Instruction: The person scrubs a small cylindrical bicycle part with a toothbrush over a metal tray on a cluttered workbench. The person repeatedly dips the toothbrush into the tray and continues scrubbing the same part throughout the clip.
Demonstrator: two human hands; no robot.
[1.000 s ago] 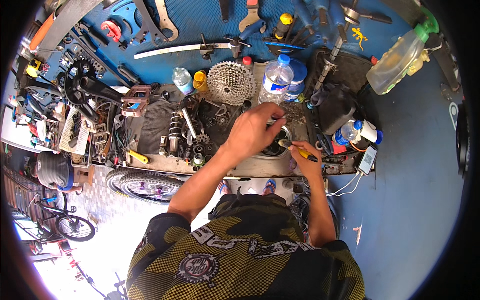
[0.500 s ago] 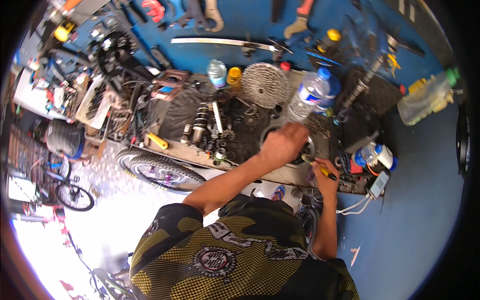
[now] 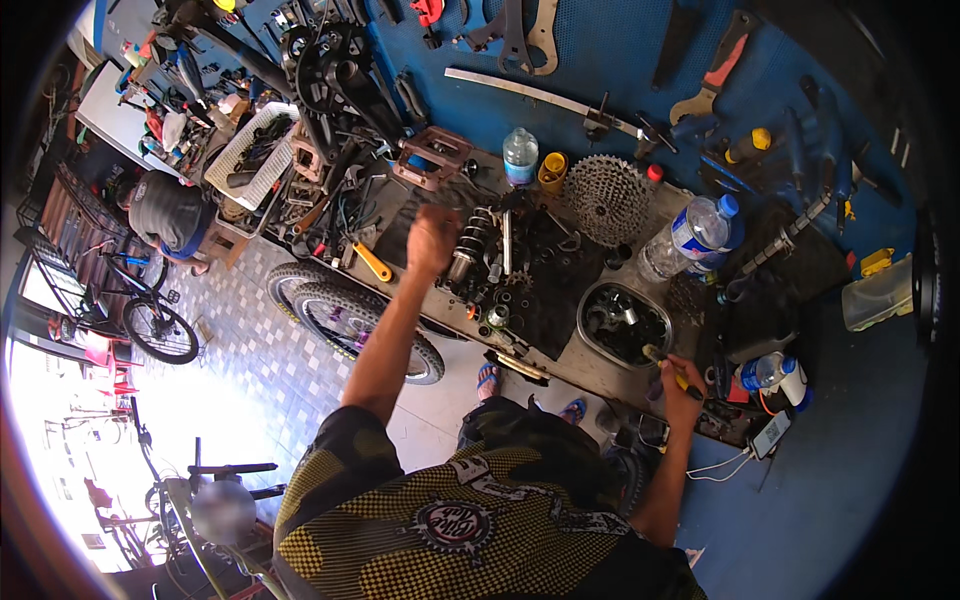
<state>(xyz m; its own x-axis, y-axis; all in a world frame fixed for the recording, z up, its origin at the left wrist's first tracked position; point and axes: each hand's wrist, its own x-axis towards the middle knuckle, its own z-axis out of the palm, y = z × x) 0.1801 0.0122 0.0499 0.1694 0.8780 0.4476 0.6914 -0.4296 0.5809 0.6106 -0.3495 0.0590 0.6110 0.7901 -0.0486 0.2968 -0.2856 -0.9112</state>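
Observation:
My right hand (image 3: 683, 392) is closed round the black and yellow handle of a small brush (image 3: 655, 353). The bristle end lies at the near rim of a metal tub (image 3: 583, 335), which contains dark liquid and small metal parts. My left hand (image 3: 432, 240) is over a dark cloth (image 3: 398, 232), just left of a coil-spring shock absorber (image 3: 471, 245). Its fingers are curled, and whatever they may hold is hidden. Small rings and fittings (image 3: 498, 315) lie in front of the shock, beside a silver rod-like tool (image 3: 507, 240).
Behind the tub stand a large cassette (image 3: 607, 200), a clear bottle (image 3: 690, 238) and a yellow cup (image 3: 552, 172). A yellow-handled tool (image 3: 372, 262) lies at the bench's front edge, above bicycle wheels (image 3: 365, 325). Another person (image 3: 168, 212) crouches at far left.
My left hand has swung left from above the tub to the cloth by the shock, uncovering the tub. My right hand keeps the brush near the rim. The view has shifted leftward.

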